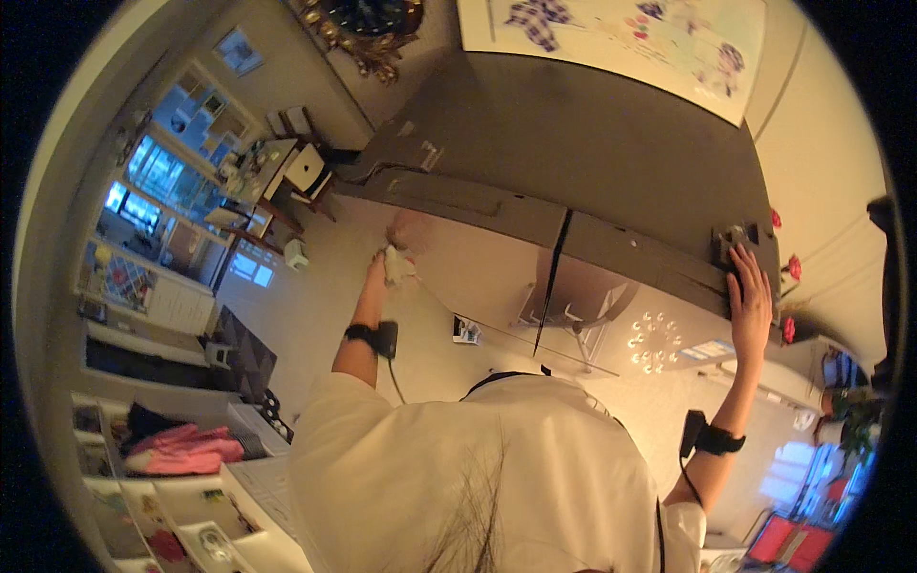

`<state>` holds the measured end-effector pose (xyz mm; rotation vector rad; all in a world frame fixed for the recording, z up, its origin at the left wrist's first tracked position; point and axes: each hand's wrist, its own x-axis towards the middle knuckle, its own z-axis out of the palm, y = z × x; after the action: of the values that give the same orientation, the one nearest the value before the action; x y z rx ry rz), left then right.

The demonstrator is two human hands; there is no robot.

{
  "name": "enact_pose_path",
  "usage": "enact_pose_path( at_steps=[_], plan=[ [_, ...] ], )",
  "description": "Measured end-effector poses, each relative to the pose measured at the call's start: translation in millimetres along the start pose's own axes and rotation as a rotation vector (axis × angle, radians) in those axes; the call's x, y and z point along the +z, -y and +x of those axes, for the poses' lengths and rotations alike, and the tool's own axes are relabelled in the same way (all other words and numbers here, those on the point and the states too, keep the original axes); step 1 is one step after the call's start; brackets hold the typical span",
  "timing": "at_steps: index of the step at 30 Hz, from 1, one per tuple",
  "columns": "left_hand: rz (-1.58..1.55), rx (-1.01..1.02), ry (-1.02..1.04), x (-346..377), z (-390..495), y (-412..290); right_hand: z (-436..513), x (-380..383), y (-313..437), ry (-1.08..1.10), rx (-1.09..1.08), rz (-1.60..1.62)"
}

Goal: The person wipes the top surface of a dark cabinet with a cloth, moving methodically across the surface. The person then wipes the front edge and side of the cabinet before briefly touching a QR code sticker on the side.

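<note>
Before me stands a refrigerator with glossy, reflecting double doors (473, 265) and a dark grey top (573, 136). My left hand (378, 266), at the left door's outer part, holds a crumpled whitish cloth (398, 266) against or close to the glossy surface, where a blurred reflection shows. My right hand (751, 290) rests with fingers spread on the top's right front corner, its fingertips at a small dark hinge-like part (732, 242). A dark gap runs between the two doors.
A picture panel (616, 43) leans behind the refrigerator top. A dining table (269, 168) with chairs stands at the left, and a small white stool (295, 254) on the floor. Shelves with a pink garment (186, 450) are at lower left. Red flowers (794, 268) stand at the right.
</note>
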<state>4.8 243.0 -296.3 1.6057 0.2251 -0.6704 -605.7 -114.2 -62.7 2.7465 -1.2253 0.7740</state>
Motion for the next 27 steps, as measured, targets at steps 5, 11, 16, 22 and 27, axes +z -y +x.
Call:
enact_pose_path(
  at_steps=[5,11,16,22,27],
  plan=[
    [-0.54,0.333,0.26,42.1,-97.9,-25.6,0.0,-2.6,3.8,-0.028,0.019,0.001],
    [0.107,1.173,0.088,103.9,-205.6,-109.0,1.4,-4.5,6.9,-0.018,0.043,0.01],
    [0.955,1.641,0.258,230.7,-268.1,-102.6,1.6,-6.2,7.4,-0.02,0.054,-0.01],
    [0.931,1.525,0.747,329.2,-325.8,-80.7,0.9,-5.1,6.5,-0.039,0.067,0.019],
    [0.606,1.648,1.053,377.0,-372.2,-37.0,1.9,-4.5,3.6,-0.014,0.051,0.041]
  ],
)
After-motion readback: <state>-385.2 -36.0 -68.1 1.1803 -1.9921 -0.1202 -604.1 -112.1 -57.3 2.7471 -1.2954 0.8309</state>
